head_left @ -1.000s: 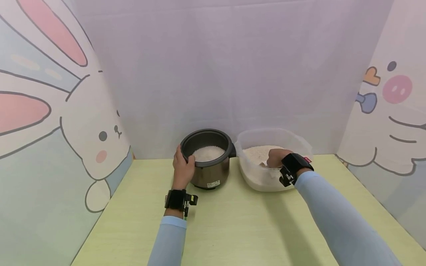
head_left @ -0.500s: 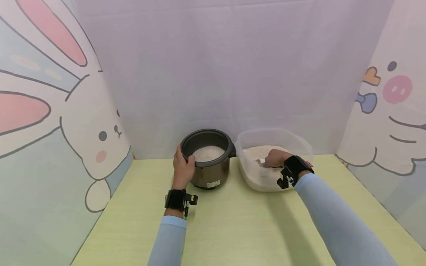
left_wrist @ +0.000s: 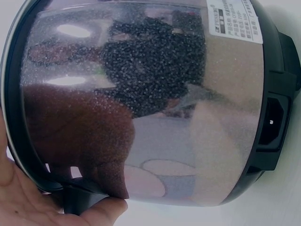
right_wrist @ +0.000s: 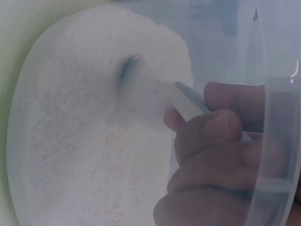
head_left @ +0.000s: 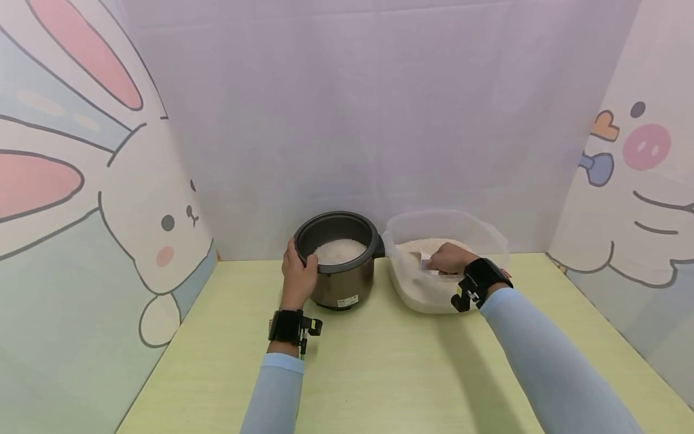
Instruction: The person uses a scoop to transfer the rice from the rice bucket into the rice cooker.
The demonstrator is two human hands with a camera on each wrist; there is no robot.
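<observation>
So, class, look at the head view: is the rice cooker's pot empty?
No, the rice cooker has a mound of white rice in its open pot, while the left hand grips its rim.

One rice cooker [head_left: 340, 259], one clear tub [head_left: 490, 238], one scoop [right_wrist: 188, 101], two hands.
</observation>
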